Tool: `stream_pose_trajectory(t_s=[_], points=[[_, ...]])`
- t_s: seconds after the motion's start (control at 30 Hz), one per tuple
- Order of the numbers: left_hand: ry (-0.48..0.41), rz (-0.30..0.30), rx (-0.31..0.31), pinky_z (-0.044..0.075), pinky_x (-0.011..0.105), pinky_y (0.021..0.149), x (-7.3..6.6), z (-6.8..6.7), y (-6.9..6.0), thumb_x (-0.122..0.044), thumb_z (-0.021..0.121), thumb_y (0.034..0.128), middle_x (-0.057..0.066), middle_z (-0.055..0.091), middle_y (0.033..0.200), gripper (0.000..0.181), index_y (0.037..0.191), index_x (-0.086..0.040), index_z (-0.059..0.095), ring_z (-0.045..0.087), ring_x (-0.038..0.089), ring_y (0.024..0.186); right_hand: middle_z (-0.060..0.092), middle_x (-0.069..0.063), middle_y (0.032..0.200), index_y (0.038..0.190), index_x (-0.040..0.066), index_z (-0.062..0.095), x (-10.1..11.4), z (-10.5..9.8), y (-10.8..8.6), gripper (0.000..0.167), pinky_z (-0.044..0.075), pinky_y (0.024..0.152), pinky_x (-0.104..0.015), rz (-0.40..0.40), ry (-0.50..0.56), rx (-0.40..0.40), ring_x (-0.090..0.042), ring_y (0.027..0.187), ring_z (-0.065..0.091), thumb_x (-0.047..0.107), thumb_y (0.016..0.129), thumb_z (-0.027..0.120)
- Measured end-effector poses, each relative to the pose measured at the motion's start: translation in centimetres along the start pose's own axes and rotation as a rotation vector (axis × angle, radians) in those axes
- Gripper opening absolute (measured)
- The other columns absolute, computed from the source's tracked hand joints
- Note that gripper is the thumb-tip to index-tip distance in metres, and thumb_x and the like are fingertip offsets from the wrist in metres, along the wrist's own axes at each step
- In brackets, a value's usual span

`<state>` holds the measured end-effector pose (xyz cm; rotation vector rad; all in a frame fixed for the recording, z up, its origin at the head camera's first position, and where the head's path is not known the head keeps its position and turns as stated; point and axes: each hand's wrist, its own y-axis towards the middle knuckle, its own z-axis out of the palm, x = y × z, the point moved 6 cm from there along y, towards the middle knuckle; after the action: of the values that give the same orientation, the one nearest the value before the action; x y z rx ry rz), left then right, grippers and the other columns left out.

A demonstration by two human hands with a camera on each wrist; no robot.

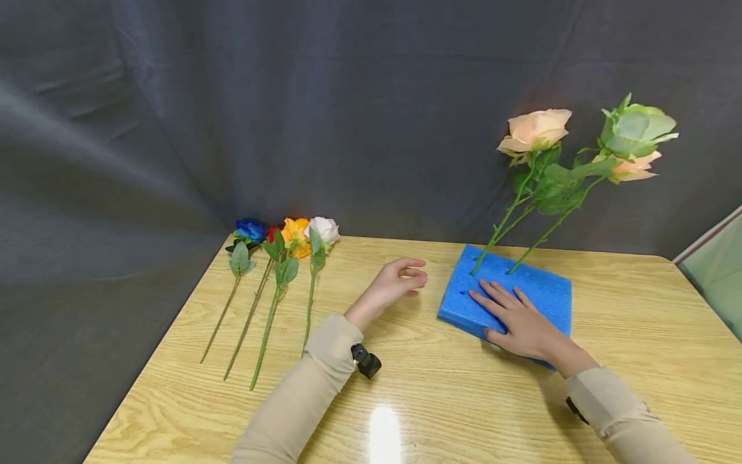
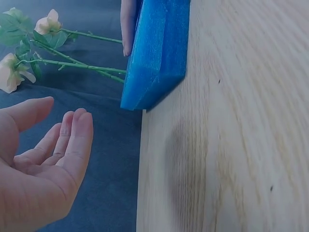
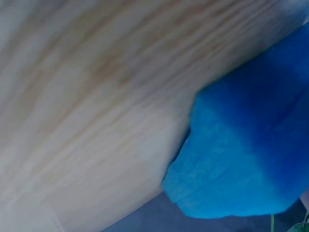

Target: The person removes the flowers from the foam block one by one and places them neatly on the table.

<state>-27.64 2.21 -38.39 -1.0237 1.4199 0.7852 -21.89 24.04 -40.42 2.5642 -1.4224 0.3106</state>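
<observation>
A blue foam block (image 1: 539,290) lies on the table, with several long-stemmed artificial roses standing in it. Two blooms are peach, one of them the upper left peach rose (image 1: 536,132); a pale green rose (image 1: 637,129) leans to the right. My right hand (image 1: 522,325) rests flat on the block's near part, fingers spread. To the left of the block my left hand (image 1: 394,285) hovers above the table, fingers loosely bent and holding nothing. The left wrist view shows that hand (image 2: 53,159) palm up, apart from the block (image 2: 154,53).
On the table's left side lie a blue rose (image 1: 250,230), a mostly hidden red rose (image 1: 272,234), an orange-yellow rose (image 1: 296,235) and a white rose (image 1: 324,230), stems toward me. A dark curtain (image 1: 371,116) hangs behind the wooden table (image 1: 440,399).
</observation>
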Motion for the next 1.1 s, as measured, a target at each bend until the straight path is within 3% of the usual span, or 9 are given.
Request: stream_pose_trajectory(t_s=[0.27, 0.43, 0.7, 0.97, 1.1], points=[[-0.027, 0.002, 0.018, 0.057, 0.036, 0.09, 0.1, 1.1, 0.7, -0.01, 0.058, 0.0955, 0.023, 0.057, 0.128, 0.043, 0.136, 0.002, 0.049, 0.061, 0.035, 0.114, 0.031, -0.016, 0.155, 0.149, 0.022, 0.035, 0.1, -0.6, -1.1, 0.063, 0.004, 0.123, -0.048, -0.095, 0.008, -0.072, -0.023, 0.149, 0.017, 0.022, 0.09, 0.057], [-0.064, 0.001, 0.014, 0.057, 0.037, 0.091, -0.1, 2.2, 1.1, -0.008, 0.057, 0.0955, 0.023, 0.058, 0.127, 0.041, 0.134, 0.002, 0.05, 0.06, 0.037, 0.115, 0.033, -0.011, 0.155, 0.148, 0.023, 0.037, 0.1, -0.9, -1.2, 0.062, 0.007, 0.122, -0.048, -0.111, 0.001, -0.084, -0.015, 0.15, 0.015, 0.021, 0.089, 0.057], [-0.113, 0.006, 0.021, 0.052, 0.046, 0.098, -0.4, 3.0, 1.4, -0.008, 0.055, 0.0966, 0.026, 0.055, 0.13, 0.038, 0.134, 0.001, 0.05, 0.057, 0.04, 0.118, 0.034, -0.016, 0.153, 0.144, 0.014, 0.042, 0.8, -1.1, -0.6, 0.062, 0.02, 0.113, -0.062, -0.059, -0.011, -0.033, -0.041, 0.14, 0.029, 0.015, 0.085, 0.06], [-0.128, 0.038, -0.047, 0.055, 0.04, 0.094, -0.8, 2.4, 1.9, -0.007, 0.05, 0.0985, 0.027, 0.056, 0.129, 0.037, 0.135, -0.001, 0.05, 0.061, 0.032, 0.11, 0.023, -0.023, 0.156, 0.149, 0.018, 0.034, 2.1, 0.0, 1.0, 0.071, 0.017, 0.111, -0.067, -0.036, -0.035, 0.021, -0.047, 0.141, 0.02, 0.041, 0.09, 0.064], [-0.139, 0.064, -0.081, 0.056, 0.036, 0.092, -0.8, 2.0, 2.3, -0.006, 0.047, 0.0989, 0.026, 0.056, 0.13, 0.036, 0.135, 0.0, 0.05, 0.06, 0.035, 0.112, 0.02, -0.024, 0.156, 0.15, 0.017, 0.034, 2.8, 0.4, 1.7, 0.071, 0.013, 0.112, -0.067, -0.032, -0.023, 0.035, -0.047, 0.143, 0.017, 0.041, 0.09, 0.064]])
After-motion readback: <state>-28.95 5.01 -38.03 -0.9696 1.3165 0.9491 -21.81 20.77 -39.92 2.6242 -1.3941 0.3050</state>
